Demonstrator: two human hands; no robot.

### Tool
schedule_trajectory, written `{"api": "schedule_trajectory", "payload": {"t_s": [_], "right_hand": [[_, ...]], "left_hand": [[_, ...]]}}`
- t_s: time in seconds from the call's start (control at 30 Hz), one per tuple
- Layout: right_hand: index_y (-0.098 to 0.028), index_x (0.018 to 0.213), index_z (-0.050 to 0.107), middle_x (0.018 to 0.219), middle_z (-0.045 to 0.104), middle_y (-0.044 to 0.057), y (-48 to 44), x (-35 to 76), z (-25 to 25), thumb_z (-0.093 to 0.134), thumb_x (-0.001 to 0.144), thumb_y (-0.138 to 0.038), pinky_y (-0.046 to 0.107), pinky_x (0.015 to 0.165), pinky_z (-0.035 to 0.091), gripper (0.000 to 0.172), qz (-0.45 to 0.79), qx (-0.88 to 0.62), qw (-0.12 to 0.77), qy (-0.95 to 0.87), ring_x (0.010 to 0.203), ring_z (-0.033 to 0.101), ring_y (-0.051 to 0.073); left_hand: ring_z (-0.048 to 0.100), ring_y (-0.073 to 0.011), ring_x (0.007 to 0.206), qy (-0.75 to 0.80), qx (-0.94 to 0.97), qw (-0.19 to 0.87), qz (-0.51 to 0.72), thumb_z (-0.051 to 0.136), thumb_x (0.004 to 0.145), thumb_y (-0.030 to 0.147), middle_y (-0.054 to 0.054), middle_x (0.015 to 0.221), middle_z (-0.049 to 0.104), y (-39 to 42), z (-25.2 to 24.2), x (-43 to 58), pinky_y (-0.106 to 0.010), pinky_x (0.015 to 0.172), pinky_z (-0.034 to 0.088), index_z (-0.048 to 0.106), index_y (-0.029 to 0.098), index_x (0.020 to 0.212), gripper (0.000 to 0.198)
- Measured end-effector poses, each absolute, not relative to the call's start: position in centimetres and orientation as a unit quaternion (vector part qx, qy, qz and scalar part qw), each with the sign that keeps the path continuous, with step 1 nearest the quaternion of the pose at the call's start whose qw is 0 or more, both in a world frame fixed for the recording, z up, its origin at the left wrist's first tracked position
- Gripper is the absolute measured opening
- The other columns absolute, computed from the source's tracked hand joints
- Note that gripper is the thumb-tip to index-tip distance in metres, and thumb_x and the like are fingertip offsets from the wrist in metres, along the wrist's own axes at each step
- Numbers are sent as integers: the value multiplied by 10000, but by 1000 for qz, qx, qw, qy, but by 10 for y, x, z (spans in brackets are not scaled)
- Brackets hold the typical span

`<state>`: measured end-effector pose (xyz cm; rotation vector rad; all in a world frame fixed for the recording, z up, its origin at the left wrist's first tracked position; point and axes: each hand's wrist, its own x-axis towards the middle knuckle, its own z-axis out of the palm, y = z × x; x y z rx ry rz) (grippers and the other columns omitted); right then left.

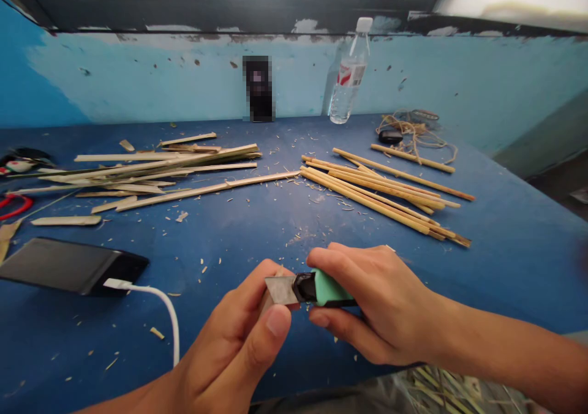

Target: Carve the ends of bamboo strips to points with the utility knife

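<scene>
My right hand [381,304] is closed around a utility knife [331,288] with a green and black handle. The knife's short, wide blade [281,290] points left, right over the fingers of my left hand [241,334]. That hand is closed, thumb towards me, pinching what looks like a bamboo strip [265,305]; blade and fingers hide most of it. Beyond my hands, to the right, lies a bundle of slim round bamboo sticks [372,196]. Flat split bamboo strips [169,169] are heaped to the left.
Shavings litter the blue table [220,291]. At left lie a black power bank [73,267] with a white cable [165,307] and a red-handled tool [16,206]. A water bottle [350,77] and a dark blurred-out object [260,89] stand by the wall; tangled string [416,129] lies back right.
</scene>
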<state>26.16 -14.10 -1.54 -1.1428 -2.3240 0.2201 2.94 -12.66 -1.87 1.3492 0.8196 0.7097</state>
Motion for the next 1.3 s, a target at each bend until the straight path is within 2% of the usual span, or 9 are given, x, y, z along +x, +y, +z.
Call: {"api": "schedule_trajectory", "payload": {"t_s": [0.1,0.27,0.47,0.7,0.87,1.0,1.1,1.23,1.3], "right_hand": [[-200,1218,442,808,600,-23,-142,262,-15,367,1091,-485,319,517,296,321,71,-426,260,-864,605,509,148],[-198,1222,436,788,591,-22,-143,262,-16,340,1096,-493,321,499,280,335,69,-415,269,-866,593,510,154],[-197,1205,460,800,597,-30,-142,261,-16,347,1094,-513,318,508,294,353,85,-424,272,-859,596,511,144],[-193,1191,482,802,602,-18,-144,261,-15,351,1093,-516,321,511,301,362,120,-417,264,-861,605,513,148],[-194,1187,483,796,615,-11,-146,260,-15,378,1091,-506,311,511,283,343,90,-418,282,-859,607,520,144],[-193,1214,484,820,610,-12,-144,261,-16,421,1081,-479,292,541,312,322,87,-435,310,-841,618,515,135],[-202,1233,512,905,662,16,-134,269,-17,434,1078,-485,295,579,326,332,62,-516,260,-814,702,605,160],[-218,1242,543,1034,719,49,-115,283,-25,409,1080,-517,307,572,266,365,0,-613,110,-782,801,685,210],[-220,1202,561,1017,725,44,-108,287,-29,408,1081,-511,311,562,226,351,-7,-625,77,-777,783,684,213]], "left_hand": [[535,-150,755,334,635,622,314,548,1034,482,7,825,578,-125,-16,33,-237,700,458,655,279,986,235],[322,-129,552,333,685,577,294,484,1049,505,50,641,370,-125,-11,37,-280,564,318,573,257,861,323],[362,-118,562,326,703,556,299,475,1057,483,51,657,415,-121,-10,43,-250,544,327,568,262,856,312],[353,-89,505,340,707,531,321,495,1066,440,63,609,418,-123,-5,45,-245,551,341,525,224,743,390],[425,-110,528,383,699,498,341,534,1049,435,40,606,487,-129,-11,40,-253,516,330,660,248,776,355],[333,-110,508,338,692,553,319,557,1023,477,52,583,385,-129,-11,38,-265,498,272,608,253,795,324],[270,-113,514,310,647,613,331,491,1054,461,67,612,299,-129,-10,39,-269,515,247,590,286,943,230],[293,-118,554,299,609,644,354,384,1102,433,72,638,346,-131,-11,41,-243,558,280,560,361,1140,194],[308,-117,556,304,613,647,335,370,1110,443,79,634,377,-131,-11,40,-234,558,287,532,389,1183,185]]}}
